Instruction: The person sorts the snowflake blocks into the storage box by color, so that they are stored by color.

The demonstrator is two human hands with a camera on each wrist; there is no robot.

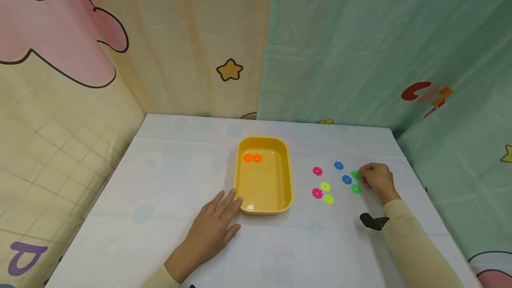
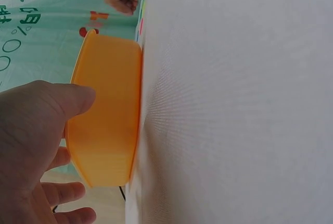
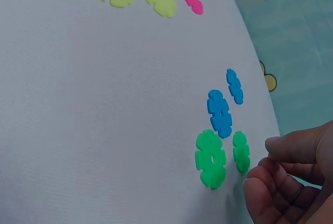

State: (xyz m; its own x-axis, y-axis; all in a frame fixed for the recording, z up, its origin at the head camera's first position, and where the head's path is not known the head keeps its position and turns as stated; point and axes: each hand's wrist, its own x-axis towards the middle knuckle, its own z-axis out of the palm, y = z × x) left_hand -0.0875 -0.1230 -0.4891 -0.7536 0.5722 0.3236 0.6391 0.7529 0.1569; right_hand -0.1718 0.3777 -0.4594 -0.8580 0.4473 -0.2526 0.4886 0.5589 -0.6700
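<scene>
The work looks to be at an early stage, with 2 of the 10 visible pieces inside the yellow rectangular plastic tray (image 1: 266, 186) and 8 outside it on the white cloth-covered worktop (image 1: 180, 163). The 2 inside are orange flower-shaped plastic discs (image 1: 258, 158), lying side by side towards the far left of the tray floor, so that colour appears done. Outside, to the tray's right, are 2 pink flower-shaped plastic discs (image 1: 317, 171), set apart from each other, 2 yellow-green flower-shaped plastic discs (image 1: 328, 199), close together beside the nearer pink disc, 2 blue flower-shaped plastic discs (image 1: 338, 165) farther right, and 2 green flower-shaped plastic discs (image 1: 356, 189) at the right end of the group. The right hand (image 1: 376, 177) is at the farther green disc, its grip bent, with thumb and fingertips a little apart and no disc seen between them; whether a fingertip touches that disc I cannot tell, and the pick-up seems not yet made. The left hand (image 1: 214, 226) has its grip relaxed, fingers extended against the tray's near left corner without clamping it, probably to steady it, and 4 colours, each a pair, appear left to do
</scene>
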